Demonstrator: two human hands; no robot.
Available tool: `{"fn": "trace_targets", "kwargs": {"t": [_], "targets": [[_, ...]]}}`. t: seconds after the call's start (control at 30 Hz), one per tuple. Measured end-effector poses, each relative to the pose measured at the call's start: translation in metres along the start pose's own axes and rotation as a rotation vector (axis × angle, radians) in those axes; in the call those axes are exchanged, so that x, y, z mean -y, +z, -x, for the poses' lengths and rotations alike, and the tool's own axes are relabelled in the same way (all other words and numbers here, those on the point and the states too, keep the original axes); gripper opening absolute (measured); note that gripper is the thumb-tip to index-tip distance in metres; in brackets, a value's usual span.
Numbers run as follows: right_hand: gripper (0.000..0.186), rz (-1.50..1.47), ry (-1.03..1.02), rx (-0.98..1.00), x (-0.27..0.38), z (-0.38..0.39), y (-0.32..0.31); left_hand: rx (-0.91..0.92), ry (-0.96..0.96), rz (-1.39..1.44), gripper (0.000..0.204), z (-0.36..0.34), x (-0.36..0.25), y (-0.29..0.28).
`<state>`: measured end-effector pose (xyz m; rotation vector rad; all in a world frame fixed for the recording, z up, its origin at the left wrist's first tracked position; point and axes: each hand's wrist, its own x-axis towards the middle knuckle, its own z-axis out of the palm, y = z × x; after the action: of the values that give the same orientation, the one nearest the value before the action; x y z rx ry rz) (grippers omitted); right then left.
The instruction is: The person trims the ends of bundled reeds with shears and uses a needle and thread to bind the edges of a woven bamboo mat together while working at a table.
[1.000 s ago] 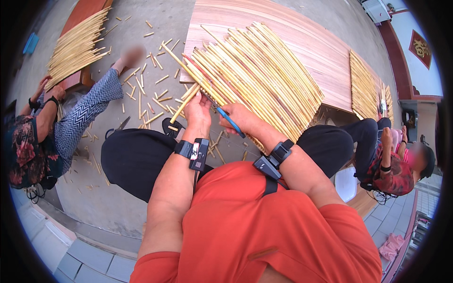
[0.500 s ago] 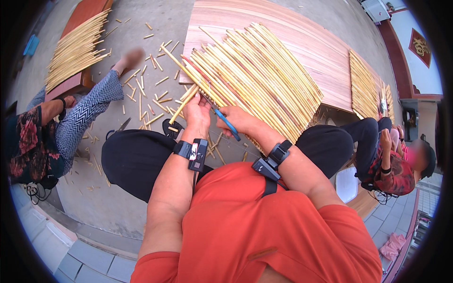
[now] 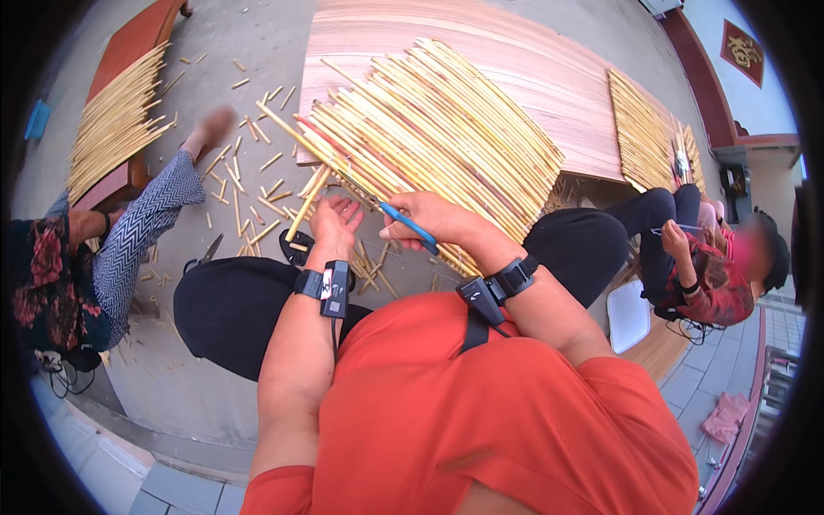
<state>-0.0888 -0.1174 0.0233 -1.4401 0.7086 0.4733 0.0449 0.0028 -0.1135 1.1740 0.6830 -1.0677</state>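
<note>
Scissors (image 3: 405, 221) fill my curled right grip (image 3: 436, 215), aimed at stalks (image 3: 438, 129) the counter (image 3: 571, 94) supports; my left grip (image 3: 335, 226), loosely spread, looks empty.

Red plaque (image 3: 742, 53) on pale wall (image 3: 766, 110), pink cloth (image 3: 726, 417), grey tiles (image 3: 714, 374)

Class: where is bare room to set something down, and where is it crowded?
Bare: the wooden board, both beyond the near stick mat and between it and the right-hand mat. Crowded: the floor left of the board, strewn with cut pieces.
</note>
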Motion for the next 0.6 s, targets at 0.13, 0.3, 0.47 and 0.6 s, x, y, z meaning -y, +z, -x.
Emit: {"fn": "trace_targets", "kwargs": {"t": [0.13,0.3,0.47,0.6], "targets": [[0.055,0.091,-0.148,-0.579,-0.028,0.024,-0.043,0.246,0.020,-0.030,0.073,0.032,0.024,0.019],[0.075,-0.093,-0.136,-0.759,-0.063,0.068,-0.111,0.560,-0.027,-0.044,0.055,0.053,0.044,0.035],[0.060,-0.332,-0.104,-0.570,-0.093,0.115,-0.134,0.563,-0.028,-0.042,0.047,0.050,0.051,0.036],[0.043,0.289,0.081,-0.860,-0.081,0.137,-0.134,0.489,0.009,-0.046,0.045,0.045,0.052,0.032]]}}
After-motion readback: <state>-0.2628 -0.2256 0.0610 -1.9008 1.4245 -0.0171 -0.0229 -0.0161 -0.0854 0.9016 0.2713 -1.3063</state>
